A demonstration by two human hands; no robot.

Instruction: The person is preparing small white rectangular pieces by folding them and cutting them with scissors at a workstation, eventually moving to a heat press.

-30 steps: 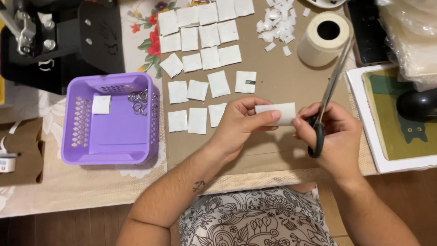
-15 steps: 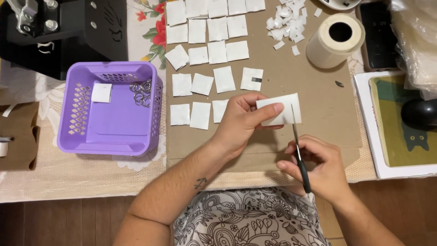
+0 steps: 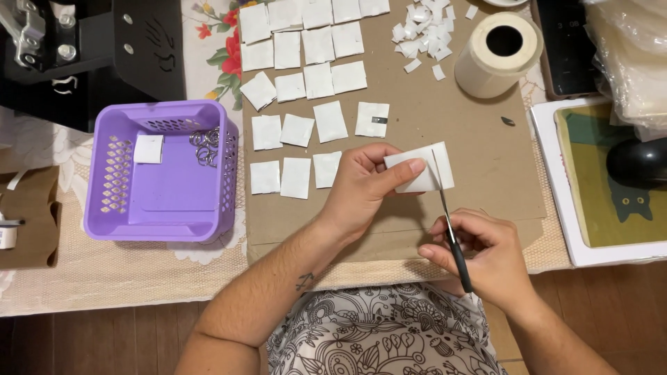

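My left hand (image 3: 365, 187) pinches a white paper piece (image 3: 422, 168) above the brown cardboard sheet (image 3: 479, 167). In my right hand (image 3: 479, 253) are black-handled scissors (image 3: 448, 222), blades pointing up and cutting into the paper piece near its right side. Several cut white paper rectangles (image 3: 306, 76) lie in rows on the cardboard beyond my left hand.
A purple plastic basket (image 3: 163, 173) at left holds one white piece and metal rings. A roll of white tape (image 3: 497, 55) and small paper scraps (image 3: 424, 35) lie at top right. A black machine (image 3: 90, 55) stands top left; a cat-print mat (image 3: 611, 201) lies right.
The scissors swung from lying beside the paper to pointing upward, and their blades now cut into the piece. My left hand shifted the paper slightly up and right.
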